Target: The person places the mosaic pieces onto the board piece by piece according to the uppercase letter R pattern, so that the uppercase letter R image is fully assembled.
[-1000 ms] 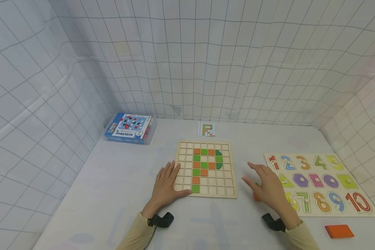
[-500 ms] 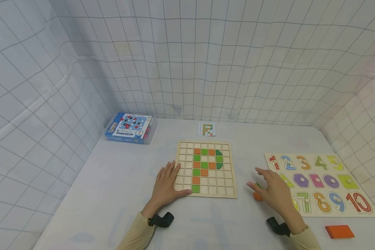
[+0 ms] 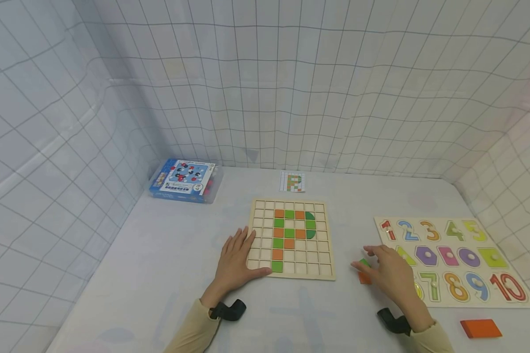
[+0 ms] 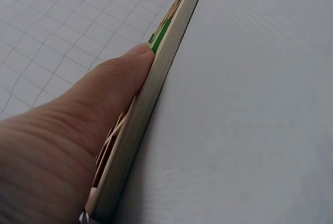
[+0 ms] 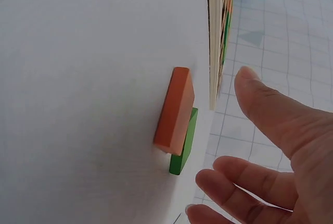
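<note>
My left hand (image 3: 235,260) rests on the left side of a wooden grid board (image 3: 306,269), its thumb lying along the near edge beside a green square tile (image 3: 277,266). Orange and green tiles in the board form a P-like figure with a short step beneath it. Right of the board, my right hand (image 3: 393,274) hovers with thumb and fingers apart, holding nothing. Under its thumb an orange tile (image 5: 177,112) and a green tile (image 5: 186,143) lie close together on the table. In the head view the hand partly covers them.
A small pattern card (image 3: 293,182) lies behind the board. At the right is a number and shape puzzle board (image 3: 457,264), with an orange block (image 3: 481,328) in front of it. A blue boxed set (image 3: 183,181) sits at the back left.
My right hand has moved right and slightly nearer, over the loose orange and green tiles, and its fingers have bent a little. The left hand has stayed on the board.
</note>
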Available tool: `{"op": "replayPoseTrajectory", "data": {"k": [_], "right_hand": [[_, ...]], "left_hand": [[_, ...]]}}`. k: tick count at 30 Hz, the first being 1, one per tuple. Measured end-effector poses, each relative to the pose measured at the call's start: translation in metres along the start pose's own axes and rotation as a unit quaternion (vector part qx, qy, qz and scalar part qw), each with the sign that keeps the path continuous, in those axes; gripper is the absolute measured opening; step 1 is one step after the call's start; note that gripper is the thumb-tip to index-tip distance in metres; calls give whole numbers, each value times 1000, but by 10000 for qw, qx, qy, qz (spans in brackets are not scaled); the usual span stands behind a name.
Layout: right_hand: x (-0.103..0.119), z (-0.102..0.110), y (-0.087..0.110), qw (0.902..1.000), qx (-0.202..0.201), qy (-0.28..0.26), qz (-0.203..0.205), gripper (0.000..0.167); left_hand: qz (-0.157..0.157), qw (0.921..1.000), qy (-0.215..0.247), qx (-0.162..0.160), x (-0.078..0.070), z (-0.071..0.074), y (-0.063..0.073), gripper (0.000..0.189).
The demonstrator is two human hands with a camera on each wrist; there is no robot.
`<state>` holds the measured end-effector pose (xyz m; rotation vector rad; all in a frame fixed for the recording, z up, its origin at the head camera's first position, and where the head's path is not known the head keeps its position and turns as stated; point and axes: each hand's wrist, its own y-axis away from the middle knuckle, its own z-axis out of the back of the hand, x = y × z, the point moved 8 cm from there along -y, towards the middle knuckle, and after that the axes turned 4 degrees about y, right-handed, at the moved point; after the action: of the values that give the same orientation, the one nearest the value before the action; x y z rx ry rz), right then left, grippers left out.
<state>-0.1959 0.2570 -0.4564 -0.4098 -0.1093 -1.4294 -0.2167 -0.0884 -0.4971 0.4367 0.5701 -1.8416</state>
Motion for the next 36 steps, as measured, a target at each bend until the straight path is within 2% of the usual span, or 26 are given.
{"op": "replayPoseTrajectory", "data": {"k": [22, 36], "right_hand": [[-7, -7, 0, 9970, 638, -62, -428, 37], [-11, -10, 0, 9950, 797, -119, -593, 32]], "left_hand": [[19, 10000, -3, 17, 0, 0, 0, 105], [25, 10000, -58, 18, 1, -1, 0, 105]]}}
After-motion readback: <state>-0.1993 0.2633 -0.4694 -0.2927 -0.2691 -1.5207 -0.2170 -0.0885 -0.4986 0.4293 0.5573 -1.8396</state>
